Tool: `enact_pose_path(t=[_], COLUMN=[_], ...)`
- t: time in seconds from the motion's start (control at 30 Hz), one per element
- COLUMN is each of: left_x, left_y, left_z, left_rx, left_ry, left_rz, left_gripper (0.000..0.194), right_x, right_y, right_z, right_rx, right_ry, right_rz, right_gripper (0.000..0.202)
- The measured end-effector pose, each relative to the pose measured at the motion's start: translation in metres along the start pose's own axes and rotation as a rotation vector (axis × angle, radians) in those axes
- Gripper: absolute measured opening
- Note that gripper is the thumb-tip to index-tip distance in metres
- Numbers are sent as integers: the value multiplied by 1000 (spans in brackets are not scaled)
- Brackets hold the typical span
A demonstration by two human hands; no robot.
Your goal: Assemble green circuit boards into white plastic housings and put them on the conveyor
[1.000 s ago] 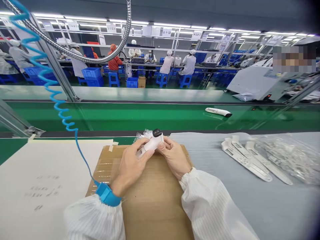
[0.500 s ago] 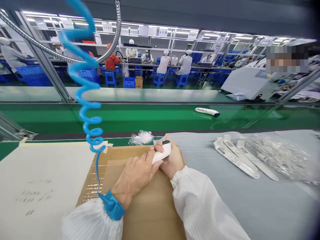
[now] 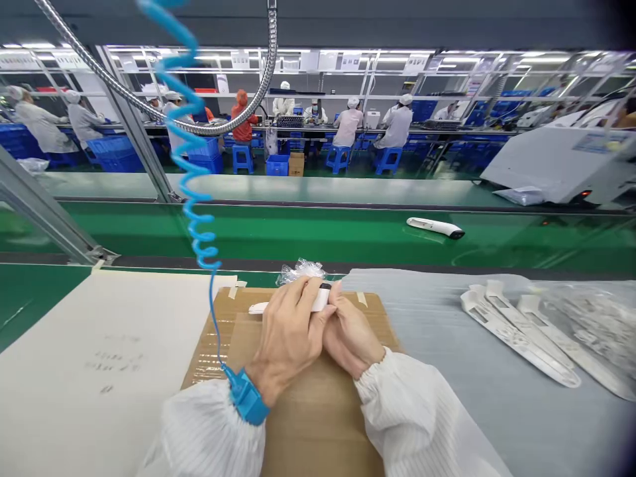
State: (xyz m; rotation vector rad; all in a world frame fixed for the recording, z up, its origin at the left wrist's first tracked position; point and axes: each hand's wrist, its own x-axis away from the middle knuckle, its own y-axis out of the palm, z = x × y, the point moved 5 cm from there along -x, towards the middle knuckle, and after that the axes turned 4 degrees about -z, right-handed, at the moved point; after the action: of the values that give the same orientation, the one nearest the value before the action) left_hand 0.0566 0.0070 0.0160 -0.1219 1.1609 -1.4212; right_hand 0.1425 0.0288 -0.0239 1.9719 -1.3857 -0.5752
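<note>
A long white plastic device with a black end [image 3: 322, 299] is between my hands above the cardboard. It lies nearly level, its pale narrow end sticking out to the left. My left hand [image 3: 293, 321] closes over the device from above, fingers wrapped across its middle and hiding much of it. At the black end, my right hand [image 3: 352, 331] grips the device from the right with curled fingers. A blue wrist strap [image 3: 248, 397] with a coiled cord [image 3: 199, 182] is on my left wrist. Under both hands is the brown cardboard [image 3: 308, 417].
Crumpled clear plastic [image 3: 302, 270] lies just beyond my hands. Several white plastic shells [image 3: 519, 334] and a clear bag of small white parts [image 3: 591, 324] are on the right. A similar white device [image 3: 435, 228] rests on the green belt [image 3: 298, 232]. People sit at benches farther back.
The device has turned from slanted to nearly level, and its narrow end now shows at left. My left hand has moved further over it. The view has swung left.
</note>
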Motion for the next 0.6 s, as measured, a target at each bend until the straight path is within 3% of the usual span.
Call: enact_pose_path(t=[0.17, 0.27, 0.37, 0.43, 0.5, 0.6], left_x=[1, 2, 8, 13, 14, 11], left_y=[-3, -6, 3, 9, 11, 8], left_z=[-20, -40, -52, -51, -47, -43], left_rx=[77, 189, 568, 819, 954, 1067], left_ry=[-11, -230, -629, -817, -874, -831], left_rz=[-135, -220, -362, -419, -443, -449], left_gripper=[45, 35, 53, 55, 53, 47], right_x=[-4, -8, -11, -11, -11, -10], right_y=[-10, -20, -23, -22, -22, -24], right_z=[-12, -17, -16, -13, -11, -9], right_rx=[-41, -79, -47, -29, -17, 12], right_ry=[28, -30, -47, -41, -53, -59], right_rz=[16, 93, 112, 79, 50, 43], right_gripper=[35, 32, 34, 35, 34, 35])
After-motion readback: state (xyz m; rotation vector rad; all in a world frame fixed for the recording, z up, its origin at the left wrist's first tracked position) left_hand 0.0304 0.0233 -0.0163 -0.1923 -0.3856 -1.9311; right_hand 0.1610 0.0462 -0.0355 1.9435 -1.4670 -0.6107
